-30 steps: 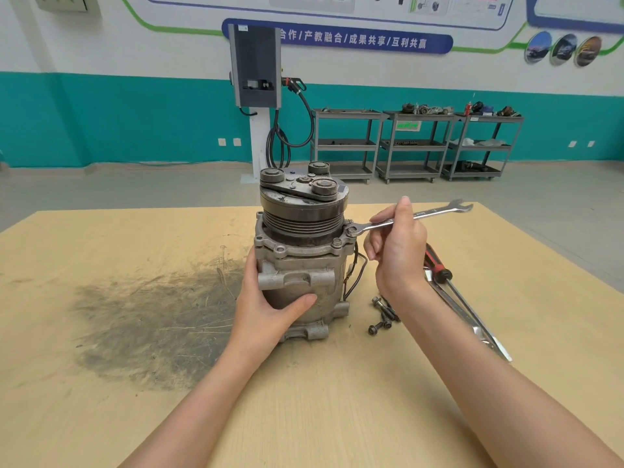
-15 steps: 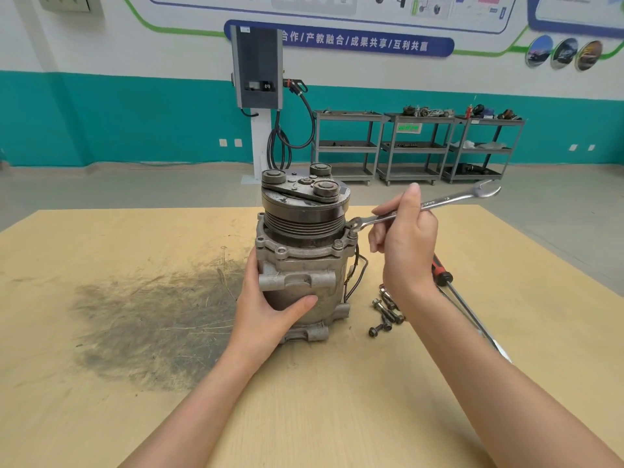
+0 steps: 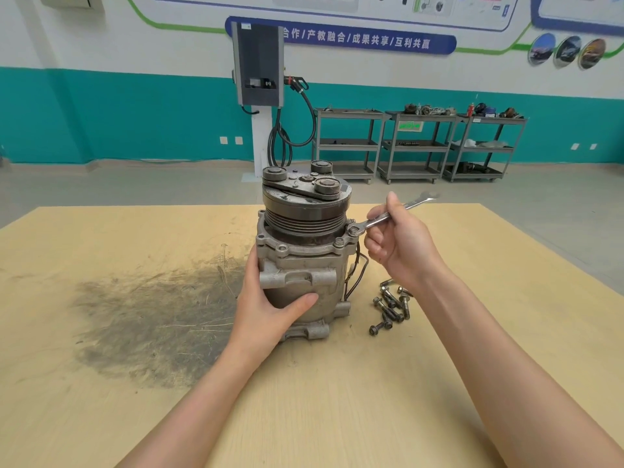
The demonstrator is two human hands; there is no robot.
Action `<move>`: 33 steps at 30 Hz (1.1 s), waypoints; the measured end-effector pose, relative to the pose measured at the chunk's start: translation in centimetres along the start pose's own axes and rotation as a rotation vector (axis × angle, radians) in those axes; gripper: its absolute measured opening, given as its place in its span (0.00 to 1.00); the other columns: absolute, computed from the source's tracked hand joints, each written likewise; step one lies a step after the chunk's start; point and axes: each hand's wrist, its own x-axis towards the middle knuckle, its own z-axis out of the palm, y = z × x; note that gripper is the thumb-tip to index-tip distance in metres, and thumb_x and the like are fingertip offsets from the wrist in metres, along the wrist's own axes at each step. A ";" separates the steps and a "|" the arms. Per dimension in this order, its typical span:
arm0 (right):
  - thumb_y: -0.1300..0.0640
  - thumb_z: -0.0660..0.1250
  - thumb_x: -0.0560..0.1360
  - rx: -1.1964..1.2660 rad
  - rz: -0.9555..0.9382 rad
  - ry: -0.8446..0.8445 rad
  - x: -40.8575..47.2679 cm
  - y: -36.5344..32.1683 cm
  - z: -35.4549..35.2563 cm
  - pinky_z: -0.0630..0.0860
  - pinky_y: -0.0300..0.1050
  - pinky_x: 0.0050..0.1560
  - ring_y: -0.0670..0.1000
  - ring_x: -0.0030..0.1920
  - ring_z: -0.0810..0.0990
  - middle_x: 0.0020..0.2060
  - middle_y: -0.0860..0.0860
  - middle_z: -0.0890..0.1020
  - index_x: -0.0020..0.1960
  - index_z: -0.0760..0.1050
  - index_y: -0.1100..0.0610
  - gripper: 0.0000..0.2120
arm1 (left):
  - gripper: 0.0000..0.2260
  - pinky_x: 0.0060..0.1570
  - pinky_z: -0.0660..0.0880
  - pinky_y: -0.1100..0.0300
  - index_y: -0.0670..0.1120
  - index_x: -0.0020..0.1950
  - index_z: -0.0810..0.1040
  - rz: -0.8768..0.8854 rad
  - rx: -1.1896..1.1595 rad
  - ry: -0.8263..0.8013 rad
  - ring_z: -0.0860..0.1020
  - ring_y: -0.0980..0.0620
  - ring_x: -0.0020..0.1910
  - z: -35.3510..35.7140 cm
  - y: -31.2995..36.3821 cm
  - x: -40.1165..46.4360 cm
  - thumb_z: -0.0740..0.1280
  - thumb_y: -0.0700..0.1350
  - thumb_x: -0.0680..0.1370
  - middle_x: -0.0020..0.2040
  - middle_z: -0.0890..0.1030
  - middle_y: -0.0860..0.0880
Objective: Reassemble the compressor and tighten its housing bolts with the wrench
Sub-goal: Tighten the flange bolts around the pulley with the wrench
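Observation:
A grey metal compressor (image 3: pixel 304 265) stands upright on the wooden table (image 3: pixel 472 332), pulley end up. My left hand (image 3: pixel 266 305) grips its lower body from the left, thumb across the front. My right hand (image 3: pixel 401 241) holds a silver wrench (image 3: pixel 388 216) by the shaft. The wrench's ring end sits on a housing bolt (image 3: pixel 353 230) at the right of the flange. Its open end points up and to the right. Two more flange bolts (image 3: pixel 338 243) show at the front.
Several loose bolts (image 3: pixel 388 307) lie on the table just right of the compressor's base. A dark grimy stain (image 3: pixel 152 319) covers the table to the left. Metal shelf carts (image 3: pixel 418 146) and a wall charger (image 3: pixel 258 65) stand far behind.
My right hand swung the wrench handle away from me, towards the back, turning about the bolt. My left hand kept its grip on the compressor. The screwdriver and pliers are now hidden behind my right arm.

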 end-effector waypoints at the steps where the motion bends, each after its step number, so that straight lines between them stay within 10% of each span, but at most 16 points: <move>1: 0.47 0.52 0.84 -0.035 -0.084 0.027 0.0 0.2 0.2 0.65 0.38 0.24 0.47 0.22 0.68 0.21 0.49 0.69 0.38 0.74 0.57 0.23 | 0.51 0.71 0.70 0.48 0.55 0.77 0.60 -0.002 0.000 -0.002 0.72 0.56 0.69 0.0 0.0 0.0 0.78 0.62 0.58 0.69 0.76 0.55; 12: 0.50 0.52 0.81 -0.512 -0.910 0.331 -2.2 2.3 2.3 0.66 0.46 0.29 0.45 0.25 0.70 0.24 0.43 0.71 0.35 0.72 0.53 0.19 | 0.52 0.72 0.69 0.47 0.54 0.78 0.59 -0.011 0.001 -0.006 0.71 0.54 0.71 0.0 0.0 0.0 0.78 0.62 0.58 0.70 0.74 0.54; 26: 0.45 0.52 0.84 0.016 -0.064 0.070 0.0 0.3 0.1 0.66 0.36 0.21 0.48 0.22 0.70 0.22 0.50 0.70 0.39 0.72 0.57 0.22 | 0.50 0.70 0.70 0.49 0.55 0.77 0.61 0.009 -0.008 -0.006 0.73 0.58 0.68 0.0 0.0 -0.1 0.77 0.61 0.58 0.68 0.76 0.56; 33: 0.47 0.52 0.84 -0.003 -0.138 -0.003 -0.2 0.5 0.3 0.66 0.37 0.22 0.48 0.22 0.70 0.22 0.51 0.71 0.38 0.72 0.57 0.22 | 0.49 0.69 0.71 0.50 0.54 0.76 0.62 0.005 -0.002 -0.004 0.74 0.58 0.67 0.0 0.0 -0.1 0.77 0.61 0.58 0.67 0.77 0.56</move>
